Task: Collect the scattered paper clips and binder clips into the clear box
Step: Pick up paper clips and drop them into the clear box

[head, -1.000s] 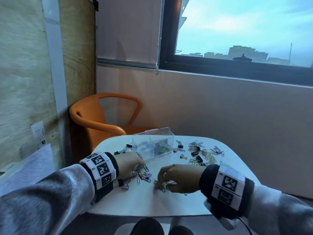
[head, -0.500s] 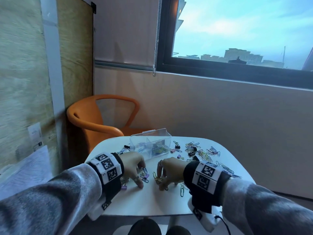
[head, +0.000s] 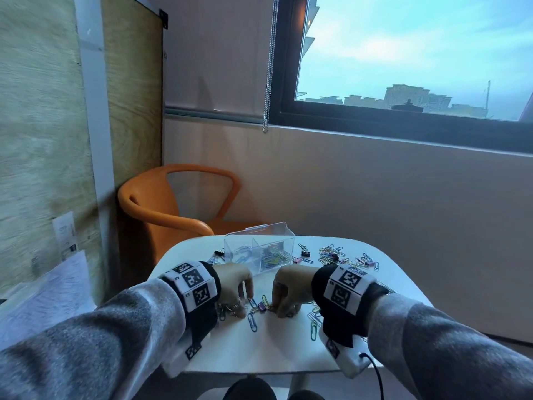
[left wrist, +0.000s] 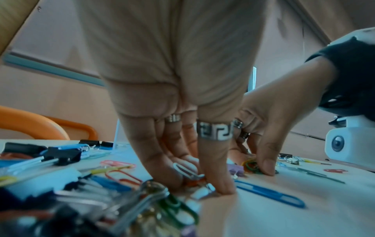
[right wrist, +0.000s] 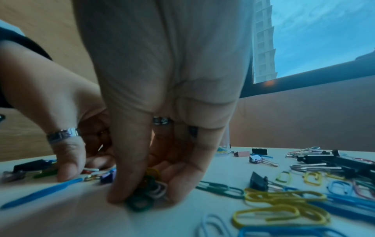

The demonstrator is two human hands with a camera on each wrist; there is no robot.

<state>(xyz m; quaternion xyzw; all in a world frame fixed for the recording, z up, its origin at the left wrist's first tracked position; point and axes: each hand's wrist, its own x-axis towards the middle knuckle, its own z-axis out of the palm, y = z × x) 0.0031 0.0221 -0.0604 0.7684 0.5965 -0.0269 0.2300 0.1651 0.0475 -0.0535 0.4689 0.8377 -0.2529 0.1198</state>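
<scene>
A clear box (head: 284, 247) with paper clips inside stands at the back of the white table (head: 259, 350). Just in front of it my two hands work side by side, fingertips down on the tabletop. My left hand (head: 241, 311) pinches a few paper clips (left wrist: 187, 172), one of them white. My right hand (head: 281, 311) curls round a small bunch of green, yellow and white paper clips (right wrist: 150, 187). Between the hands lie a purple binder clip (head: 261, 306) and a long blue paper clip (head: 252, 321).
Loose clips and black binder clips (head: 340, 255) are scattered at the back right, and more paper clips (head: 314, 321) lie under my right wrist. A pile of clips (left wrist: 81, 184) lies by my left wrist. An orange chair (head: 178, 209) stands behind the table's left side.
Both hands have drawn closer together at the front middle of the table. The right hand slid left, gathering clips under its fingers.
</scene>
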